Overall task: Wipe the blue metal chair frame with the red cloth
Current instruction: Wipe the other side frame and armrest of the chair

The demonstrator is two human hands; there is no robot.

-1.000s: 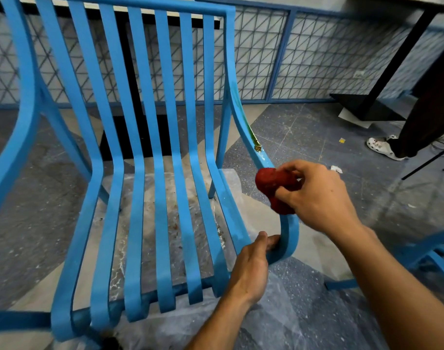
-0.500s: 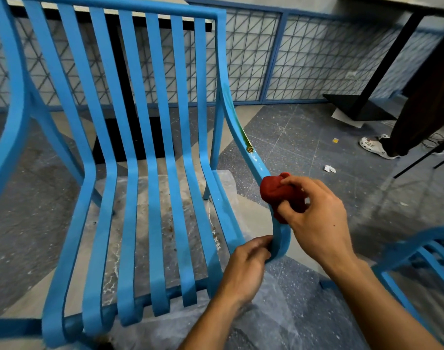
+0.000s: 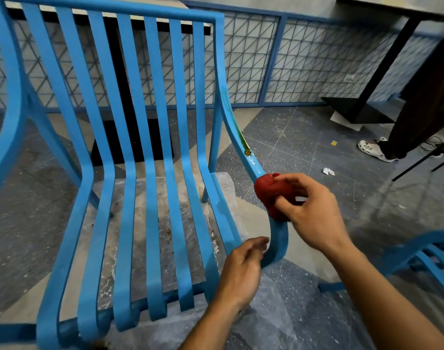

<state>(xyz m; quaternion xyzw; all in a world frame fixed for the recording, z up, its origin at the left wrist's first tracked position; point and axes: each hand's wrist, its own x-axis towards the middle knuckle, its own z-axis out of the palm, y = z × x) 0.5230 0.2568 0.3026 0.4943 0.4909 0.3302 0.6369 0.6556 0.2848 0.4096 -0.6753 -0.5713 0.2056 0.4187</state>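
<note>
My right hand point(image 3: 314, 213) pinches the red cloth point(image 3: 272, 195) against the chair point(image 3: 150, 173) armrest; my left hand point(image 3: 243, 263) curls loosely around the arm's front bend; a yellowish smear point(image 3: 246, 147) higher up remains unwiped; most work remains, I'd judge.

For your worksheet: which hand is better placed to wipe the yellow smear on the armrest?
Right hand: it holds the cloth on the armrest, just below the smear. Left hand is empty.
</note>
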